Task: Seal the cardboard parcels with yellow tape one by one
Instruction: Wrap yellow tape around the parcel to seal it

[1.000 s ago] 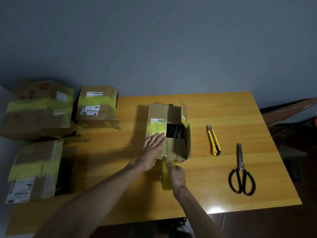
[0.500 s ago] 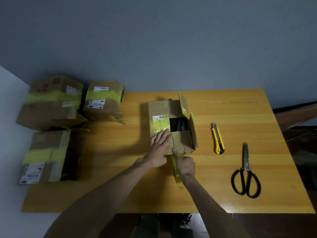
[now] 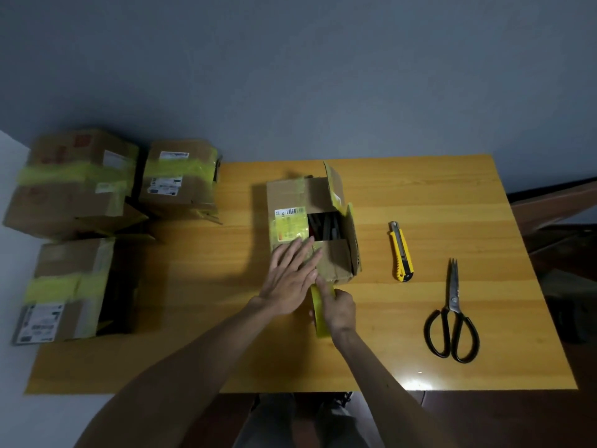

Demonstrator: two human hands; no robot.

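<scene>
Head view, looking down on a half-open brown cardboard parcel (image 3: 290, 195) standing midway across the yellow wooden table (image 3: 452, 195), gaping at its 3 o'clock side over dark contents. Pressing the left hand (image 3: 292, 279) flat on the near top flap, fingers straight and slightly spread, gripping nothing. Curling the right hand (image 3: 339, 310) round a roll of yellow adhesive tape (image 3: 319, 318) at 6 o'clock of the parcel, just beside its near wall, apparently feeding a strip up under the left fingers. Judging the carton light, stiff in the walls but springy at the flaps, so best pinning down along the seam. Judging the tape thin, sticky and quick to crease, so best keeping taut. Leaving three taped brown parcels (image 3: 179, 179) at 9 to 10 o'clock, and a yellow utility knife (image 3: 401, 252) and black-handled scissors (image 3: 452, 313) at 3 to 4 o'clock, well apart from both hands.
</scene>
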